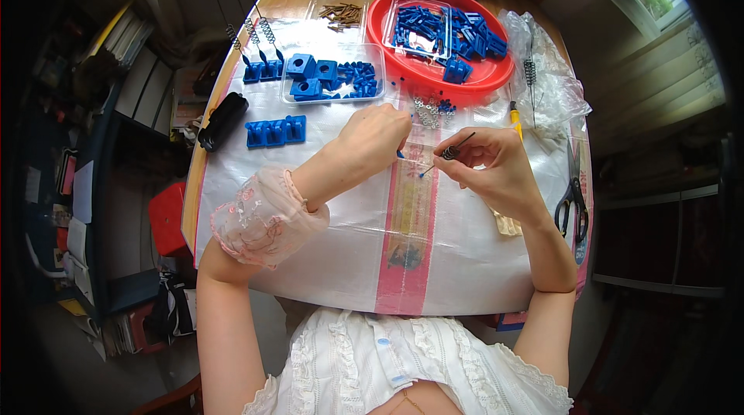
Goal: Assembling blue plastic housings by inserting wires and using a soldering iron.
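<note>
My right hand pinches a thin black wire with a coiled spring in its middle. A small blue tip ends the wire at its lower left. To the left of it, my left hand is closed, its fingers curled down; a bit of a small blue part shows below the fingertips, the rest hidden by the hand. The two hands are close but apart. Just beyond them lie a heap of small metal nuts and a few tiny blue pieces.
A clear tray of blue blocks and a red basin of blue parts stand beyond my hands. Blue bases with upright spring wires and a blue three-part base are left. Black scissors and a yellow-handled screwdriver lie right.
</note>
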Action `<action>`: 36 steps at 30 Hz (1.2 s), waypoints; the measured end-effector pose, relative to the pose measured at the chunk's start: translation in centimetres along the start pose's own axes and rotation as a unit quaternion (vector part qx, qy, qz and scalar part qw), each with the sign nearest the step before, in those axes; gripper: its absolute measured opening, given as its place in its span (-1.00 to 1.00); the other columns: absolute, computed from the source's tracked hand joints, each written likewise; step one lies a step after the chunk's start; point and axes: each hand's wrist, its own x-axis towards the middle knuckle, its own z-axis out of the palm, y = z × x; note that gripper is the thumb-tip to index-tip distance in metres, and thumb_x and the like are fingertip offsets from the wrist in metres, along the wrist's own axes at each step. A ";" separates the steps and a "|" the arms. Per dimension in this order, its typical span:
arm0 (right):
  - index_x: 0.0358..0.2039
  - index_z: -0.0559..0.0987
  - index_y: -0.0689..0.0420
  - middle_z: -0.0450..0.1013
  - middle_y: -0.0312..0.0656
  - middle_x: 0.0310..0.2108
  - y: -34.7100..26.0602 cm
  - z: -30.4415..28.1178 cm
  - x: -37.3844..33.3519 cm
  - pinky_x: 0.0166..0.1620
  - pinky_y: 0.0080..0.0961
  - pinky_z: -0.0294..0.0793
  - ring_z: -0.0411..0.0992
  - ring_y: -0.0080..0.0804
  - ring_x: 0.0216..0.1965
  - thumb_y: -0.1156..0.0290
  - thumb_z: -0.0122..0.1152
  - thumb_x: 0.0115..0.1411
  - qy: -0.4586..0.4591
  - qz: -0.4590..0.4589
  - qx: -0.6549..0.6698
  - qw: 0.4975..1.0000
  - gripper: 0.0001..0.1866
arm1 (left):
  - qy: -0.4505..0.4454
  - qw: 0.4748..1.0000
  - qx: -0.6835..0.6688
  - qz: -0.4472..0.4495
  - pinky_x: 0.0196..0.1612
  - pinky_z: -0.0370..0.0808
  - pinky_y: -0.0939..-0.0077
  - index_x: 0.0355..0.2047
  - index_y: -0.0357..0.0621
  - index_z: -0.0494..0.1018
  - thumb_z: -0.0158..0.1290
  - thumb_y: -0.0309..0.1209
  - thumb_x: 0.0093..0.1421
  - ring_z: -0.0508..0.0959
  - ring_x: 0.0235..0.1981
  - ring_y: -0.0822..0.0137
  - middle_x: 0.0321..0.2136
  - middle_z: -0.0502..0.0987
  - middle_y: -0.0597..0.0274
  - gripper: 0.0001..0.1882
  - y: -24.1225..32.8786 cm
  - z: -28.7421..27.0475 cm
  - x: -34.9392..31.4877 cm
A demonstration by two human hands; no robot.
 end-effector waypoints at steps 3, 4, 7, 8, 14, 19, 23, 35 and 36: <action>-0.26 0.71 0.33 0.58 -0.37 -0.47 0.2 -0.1 0.0 -0.40 -0.79 0.42 0.43 -0.82 -0.46 0.54 0.42 0.20 -0.001 0.000 -0.005 1.000 -0.86 | 0.006 0.999 0.043 -0.017 -0.19 0.60 0.19 -0.41 -0.23 0.67 0.28 -0.54 -0.02 0.68 -0.27 0.03 -0.41 0.68 0.00 -0.88 0.6 0.4 -0.3; -0.25 0.71 0.33 0.58 -0.37 -0.47 0.2 -0.1 0.0 -0.41 -0.79 0.42 0.43 -0.82 -0.46 0.54 0.42 0.20 -0.002 0.001 -0.009 1.000 -0.86 | 0.018 0.998 0.056 -0.011 -0.19 0.60 0.19 -0.40 -0.22 0.67 0.28 -0.53 -0.02 0.68 -0.26 0.03 -0.40 0.68 0.00 -0.87 0.6 0.6 -0.3; -0.25 0.72 0.33 0.58 -0.38 -0.47 -0.2 0.0 -0.1 -0.41 -0.79 0.41 0.43 -0.83 -0.46 0.53 0.42 0.20 -0.002 0.002 -0.009 1.000 -0.85 | -0.002 0.998 0.050 -0.038 -0.19 0.60 0.19 -0.38 -0.18 0.68 0.32 -0.50 -0.03 0.69 -0.24 0.04 -0.38 0.69 0.02 -0.85 0.6 0.0 -0.4; -0.25 0.72 0.33 0.58 -0.38 -0.47 -0.2 0.0 0.0 -0.41 -0.79 0.41 0.43 -0.83 -0.46 0.53 0.42 0.20 -0.003 0.003 -0.006 1.000 -0.85 | 0.006 0.999 0.040 -0.033 -0.18 0.60 0.19 -0.36 -0.18 0.69 0.32 -0.50 -0.02 0.69 -0.24 0.04 -0.37 0.69 0.03 -0.84 0.5 -0.3 -0.5; -0.25 0.72 0.33 0.58 -0.38 -0.47 0.1 -0.2 -0.2 -0.41 -0.80 0.40 0.42 -0.83 -0.46 0.52 0.42 0.21 0.003 0.006 -0.006 1.000 -0.85 | 0.044 0.997 -0.035 -0.061 -0.15 0.62 0.30 -0.27 -0.24 0.71 0.30 -0.52 0.06 0.72 -0.30 0.06 -0.34 0.71 -0.01 -0.81 -0.9 -4.4 -0.3; -0.25 0.72 0.33 0.59 -0.38 -0.46 -0.2 -0.1 -0.1 -0.40 -0.80 0.42 0.44 -0.82 -0.45 0.53 0.42 0.21 -0.003 0.008 0.000 1.000 -0.86 | 0.125 0.980 0.034 -0.154 -0.13 0.64 0.36 -0.25 -0.29 0.72 0.25 -0.56 0.14 0.74 -0.31 0.18 -0.32 0.73 -0.03 -0.84 -6.0 -5.9 0.4; -0.26 0.72 0.34 0.59 -0.38 -0.46 -0.2 0.0 0.0 -0.40 -0.80 0.43 0.45 -0.82 -0.45 0.53 0.42 0.21 -0.001 0.000 0.004 1.000 -0.86 | 0.104 0.978 0.025 -0.180 -0.12 0.63 0.35 -0.27 -0.25 0.73 0.27 -0.57 0.11 0.74 -0.30 0.15 -0.33 0.73 0.00 -0.84 -8.1 -4.5 0.5; -0.28 0.71 0.34 0.59 -0.37 -0.46 -0.1 -0.1 0.1 -0.39 -0.79 0.43 0.45 -0.82 -0.45 0.53 0.42 0.21 0.008 -0.005 0.002 1.000 -0.87 | 0.085 0.987 0.055 -0.127 -0.18 0.62 0.23 -0.47 -0.12 0.67 0.29 -0.54 -0.01 0.70 -0.29 0.04 -0.42 0.70 0.04 -0.93 -9.1 -2.1 2.6; -0.28 0.71 0.34 0.58 -0.37 -0.47 -0.1 -0.1 0.1 -0.39 -0.79 0.43 0.45 -0.82 -0.45 0.53 0.42 0.21 0.009 -0.005 0.002 1.000 -0.87 | 0.081 0.987 0.061 -0.128 -0.18 0.62 0.23 -0.46 -0.13 0.66 0.29 -0.54 -0.01 0.70 -0.29 0.03 -0.42 0.70 0.03 -0.92 -9.0 -2.1 2.8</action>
